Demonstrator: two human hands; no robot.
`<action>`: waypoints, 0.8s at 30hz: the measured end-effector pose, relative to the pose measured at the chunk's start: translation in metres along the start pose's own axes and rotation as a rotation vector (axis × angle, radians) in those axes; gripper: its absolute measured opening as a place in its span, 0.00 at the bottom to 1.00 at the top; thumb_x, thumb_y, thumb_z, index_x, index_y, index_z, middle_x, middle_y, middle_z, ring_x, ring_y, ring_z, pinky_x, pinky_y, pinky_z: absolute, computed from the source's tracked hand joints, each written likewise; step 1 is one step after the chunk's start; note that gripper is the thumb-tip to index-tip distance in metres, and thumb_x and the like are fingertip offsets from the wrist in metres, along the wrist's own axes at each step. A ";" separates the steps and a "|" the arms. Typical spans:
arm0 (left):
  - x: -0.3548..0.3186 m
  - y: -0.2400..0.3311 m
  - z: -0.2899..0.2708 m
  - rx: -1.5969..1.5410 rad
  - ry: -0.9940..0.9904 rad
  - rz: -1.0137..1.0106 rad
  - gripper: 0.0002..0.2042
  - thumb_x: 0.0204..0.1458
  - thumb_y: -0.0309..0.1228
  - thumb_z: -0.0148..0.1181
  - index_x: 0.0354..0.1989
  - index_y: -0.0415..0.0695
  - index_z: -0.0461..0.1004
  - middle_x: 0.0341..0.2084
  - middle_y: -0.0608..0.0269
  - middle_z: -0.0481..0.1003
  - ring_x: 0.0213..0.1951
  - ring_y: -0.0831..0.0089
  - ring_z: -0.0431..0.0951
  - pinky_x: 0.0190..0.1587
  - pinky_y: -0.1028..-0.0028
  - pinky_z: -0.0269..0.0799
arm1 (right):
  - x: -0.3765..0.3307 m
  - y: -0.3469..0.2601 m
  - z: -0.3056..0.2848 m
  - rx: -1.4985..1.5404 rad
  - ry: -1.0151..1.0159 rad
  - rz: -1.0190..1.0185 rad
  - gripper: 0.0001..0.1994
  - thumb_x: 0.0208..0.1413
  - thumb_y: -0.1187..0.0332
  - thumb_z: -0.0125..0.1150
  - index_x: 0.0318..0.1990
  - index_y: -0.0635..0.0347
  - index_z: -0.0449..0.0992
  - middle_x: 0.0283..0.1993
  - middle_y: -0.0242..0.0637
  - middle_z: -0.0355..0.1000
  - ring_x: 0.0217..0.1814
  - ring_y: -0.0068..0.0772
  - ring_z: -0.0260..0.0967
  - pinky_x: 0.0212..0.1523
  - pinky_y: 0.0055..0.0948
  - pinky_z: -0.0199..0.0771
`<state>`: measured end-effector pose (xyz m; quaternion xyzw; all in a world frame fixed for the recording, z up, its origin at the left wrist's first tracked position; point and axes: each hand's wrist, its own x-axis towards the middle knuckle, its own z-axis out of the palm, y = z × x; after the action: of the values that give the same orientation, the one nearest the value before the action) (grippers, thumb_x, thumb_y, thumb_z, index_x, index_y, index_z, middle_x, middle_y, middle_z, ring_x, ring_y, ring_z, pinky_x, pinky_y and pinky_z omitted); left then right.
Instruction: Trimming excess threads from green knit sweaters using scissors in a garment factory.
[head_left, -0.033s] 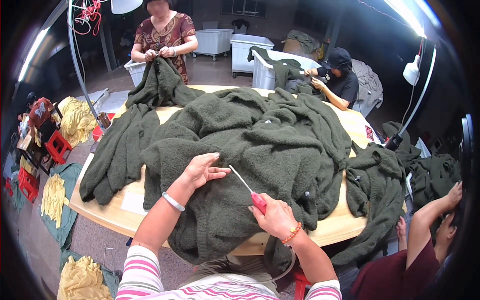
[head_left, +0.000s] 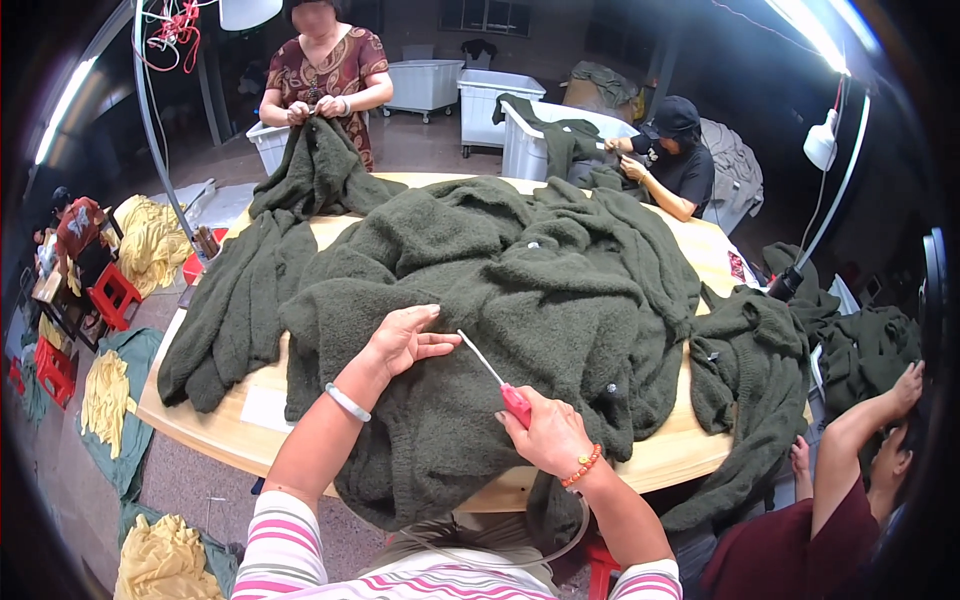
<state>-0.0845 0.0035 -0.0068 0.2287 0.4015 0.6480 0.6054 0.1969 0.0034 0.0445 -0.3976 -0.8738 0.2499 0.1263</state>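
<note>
Dark green knitted garments (head_left: 540, 330) lie heaped over the wooden table in front of me. My left hand (head_left: 402, 340) hovers over the pile, palm turned inward and fingers apart, with nothing seen in it. Closed round the pink handle of a slim metal-shafted tool (head_left: 517, 402) is my right hand (head_left: 556, 433). The tool's shaft slants up and left, and its tip ends right beside my left fingertips. A pale tube (head_left: 572, 540) hangs below my right wrist; where it leads cannot be made out. Small light-coloured bits (head_left: 612, 388) show on the garments.
The wooden table (head_left: 225, 425) curves round my front. Across it a person (head_left: 325, 75) handles a green garment; another (head_left: 680, 160) works at the far right, and a third (head_left: 860, 480) at near right. Lamp poles (head_left: 840, 190) rise at both sides. White bins (head_left: 425, 85) stand behind.
</note>
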 end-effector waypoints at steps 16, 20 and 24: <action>0.013 -0.020 -0.040 0.085 0.068 0.107 0.10 0.59 0.27 0.54 0.44 0.33 0.72 0.42 0.53 0.75 0.42 0.51 0.79 0.46 0.58 0.80 | 0.013 -0.004 0.012 -0.078 -0.092 0.006 0.16 0.56 0.56 0.58 0.42 0.60 0.70 0.34 0.50 0.76 0.40 0.56 0.75 0.41 0.50 0.74; 0.021 -0.027 -0.046 0.104 0.066 0.107 0.11 0.59 0.31 0.56 0.44 0.36 0.73 0.40 0.54 0.77 0.38 0.55 0.81 0.38 0.65 0.82 | 0.000 -0.005 0.012 -0.002 -0.137 -0.069 0.15 0.57 0.59 0.58 0.42 0.61 0.70 0.36 0.51 0.75 0.45 0.56 0.72 0.46 0.50 0.71; 0.010 -0.029 -0.004 0.071 0.110 0.084 0.14 0.58 0.34 0.58 0.46 0.37 0.72 0.37 0.55 0.77 0.33 0.58 0.82 0.30 0.70 0.82 | -0.006 0.010 0.014 -0.039 0.002 0.002 0.14 0.57 0.59 0.58 0.42 0.60 0.69 0.35 0.50 0.75 0.45 0.56 0.72 0.45 0.51 0.70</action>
<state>-0.0718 0.0110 -0.0344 0.2305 0.4469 0.6700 0.5461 0.2010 0.0001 0.0270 -0.4012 -0.8779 0.2327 0.1190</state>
